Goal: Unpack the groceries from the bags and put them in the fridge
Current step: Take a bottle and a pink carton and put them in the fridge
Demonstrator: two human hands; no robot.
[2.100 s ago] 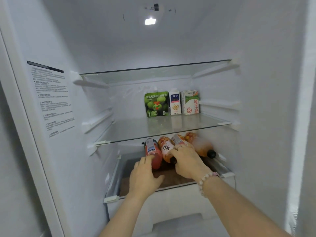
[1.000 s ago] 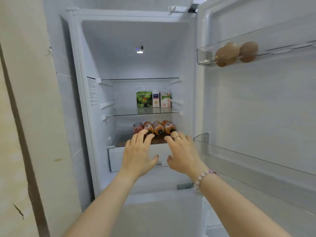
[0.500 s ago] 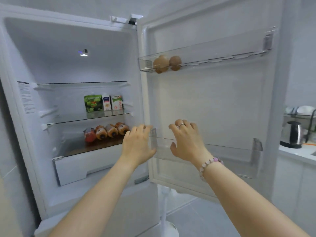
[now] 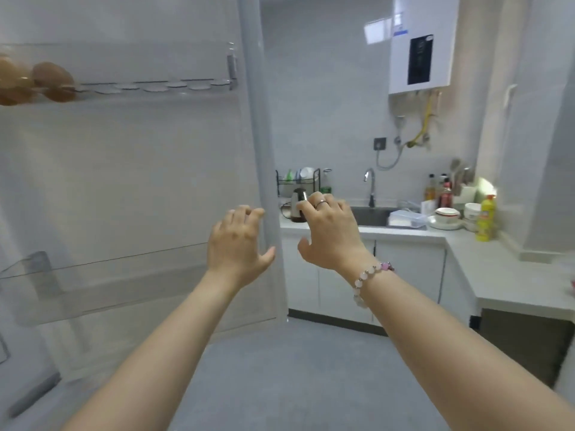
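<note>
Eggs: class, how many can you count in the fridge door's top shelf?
2. One egg sits in the door's top shelf; another egg lies just left of it, cut off by the picture's edge. More may be hidden there.

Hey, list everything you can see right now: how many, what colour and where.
fridge door: one, white, open, left.
eggs: at least two, brown, door's top shelf.
door bin: one, clear, lower door.
kettle: one, steel, counter's left end.
dish rack: one, black, behind kettle.
faucet: one, chrome, over sink.
water heater: one, white, wall above faucet.
bottle: one, yellow, counter corner.
left hand: one, empty, fingers relaxed, by door edge.
right hand: one, empty, wears ring, bead bracelet.
</note>
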